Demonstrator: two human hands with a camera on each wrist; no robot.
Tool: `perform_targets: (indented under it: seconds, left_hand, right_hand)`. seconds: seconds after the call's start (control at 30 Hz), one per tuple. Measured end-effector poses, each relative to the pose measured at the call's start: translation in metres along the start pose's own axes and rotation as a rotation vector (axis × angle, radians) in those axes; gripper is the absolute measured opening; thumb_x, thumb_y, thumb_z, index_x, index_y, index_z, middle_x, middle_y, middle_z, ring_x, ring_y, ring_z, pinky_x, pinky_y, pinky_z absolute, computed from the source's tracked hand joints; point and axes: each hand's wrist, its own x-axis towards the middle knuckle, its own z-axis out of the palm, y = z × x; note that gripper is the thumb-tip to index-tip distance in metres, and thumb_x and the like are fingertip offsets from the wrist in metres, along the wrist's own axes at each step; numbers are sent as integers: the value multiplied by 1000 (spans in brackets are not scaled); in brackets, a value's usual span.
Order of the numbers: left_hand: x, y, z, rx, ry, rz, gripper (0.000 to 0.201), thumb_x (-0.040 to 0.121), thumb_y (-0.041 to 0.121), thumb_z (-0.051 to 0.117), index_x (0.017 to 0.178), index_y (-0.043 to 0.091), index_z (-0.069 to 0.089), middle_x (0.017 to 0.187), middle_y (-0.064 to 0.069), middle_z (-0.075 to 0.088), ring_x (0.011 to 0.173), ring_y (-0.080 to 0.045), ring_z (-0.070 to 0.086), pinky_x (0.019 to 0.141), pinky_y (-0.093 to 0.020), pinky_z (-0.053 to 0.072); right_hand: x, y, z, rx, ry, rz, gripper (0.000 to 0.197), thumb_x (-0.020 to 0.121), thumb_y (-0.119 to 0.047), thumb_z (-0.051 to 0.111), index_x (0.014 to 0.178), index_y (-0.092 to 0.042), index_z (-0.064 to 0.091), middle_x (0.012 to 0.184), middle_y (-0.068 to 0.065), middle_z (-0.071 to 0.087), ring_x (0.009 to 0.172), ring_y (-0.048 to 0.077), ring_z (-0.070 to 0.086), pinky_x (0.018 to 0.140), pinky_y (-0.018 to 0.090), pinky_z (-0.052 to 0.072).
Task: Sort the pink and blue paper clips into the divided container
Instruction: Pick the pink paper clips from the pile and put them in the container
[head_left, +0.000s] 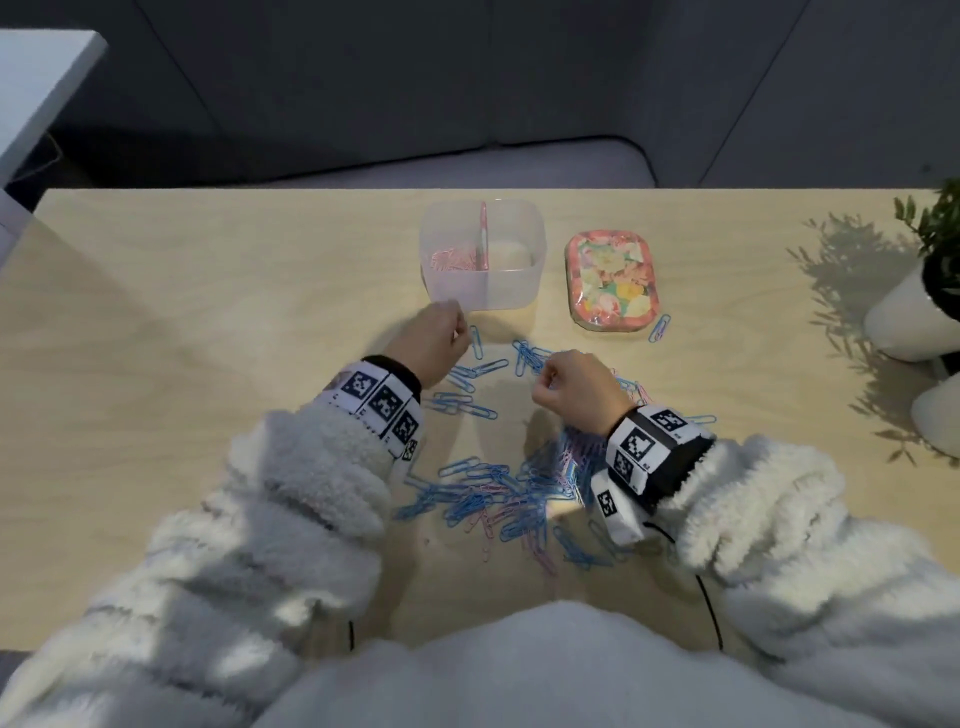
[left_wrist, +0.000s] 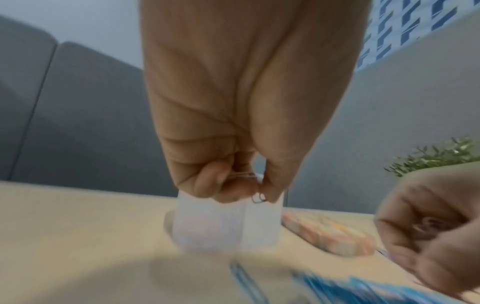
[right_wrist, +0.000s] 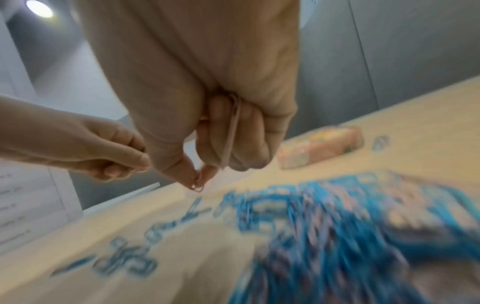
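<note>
A clear divided container (head_left: 483, 291) stands at the far middle of the table; its left compartment holds pink clips (head_left: 449, 258), its right compartment looks bare. My left hand (head_left: 434, 340) hovers just before its front wall, fingers curled round pink paper clips (left_wrist: 257, 198). My right hand (head_left: 563, 384) is raised over the pile, pinching a pink clip (right_wrist: 198, 185) between thumb and forefinger, with another pink clip (right_wrist: 232, 131) tucked under its curled fingers. A pile of blue and pink clips (head_left: 519, 499) lies near me, with scattered blue clips (head_left: 462, 402) between the hands.
A floral tin lid (head_left: 610, 280) lies right of the container, a lone blue clip (head_left: 658, 328) beside it. White plant pots (head_left: 909, 317) stand at the table's right edge. A grey sofa (head_left: 467, 104) runs behind the table.
</note>
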Motion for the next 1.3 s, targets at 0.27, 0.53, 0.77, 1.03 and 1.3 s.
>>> perform_targets:
  seconds: [0.27,0.53,0.77,1.03,1.3]
  left_hand:
    - [79,13,-34,-9,195,-71,19,90,14,48,105,4,55,112,-19,58,100,-34,56,83,-39,43]
    - [31,-9,-12,52,415,115,27,85,3,47,105,13,63,116,-8,61,111,-30,52,88,-41,41]
    - [-66,-47,37,52,58,56,20,86,24,49,95,17,66,104,-6,64,101,-30,51,85,-38,39]
    - [-109,-40,69,28,-101,76,20,82,33,62,96,19,65,97,-4,59,91,-24,51,82,-37,43]
    - [-127,-44,77,-83,-143,49,22,74,22,71,92,13,64,95,-5,56,93,-20,51,83,-32,42]
  right_hand:
    - [16,-16,-27,153,-18,-39,16,80,-12,56,69,-2,60,63,9,59,55,16,50,55,27,38]
    - [95,-85,-54,133,198,-117,11,79,-15,53,69,-13,50,72,7,58,72,22,48,62,29,35]
    - [141,-121,-37,-76,-22,-70,24,89,-3,43,109,-2,56,103,12,54,118,30,51,112,35,28]
    - [37,-67,-8,50,41,-301,20,87,-8,50,98,-6,67,102,12,69,93,26,62,85,32,46]
    - [-47,-8,58,-167,-294,-323,20,82,-22,64,100,-13,61,104,7,54,101,20,49,82,37,45]
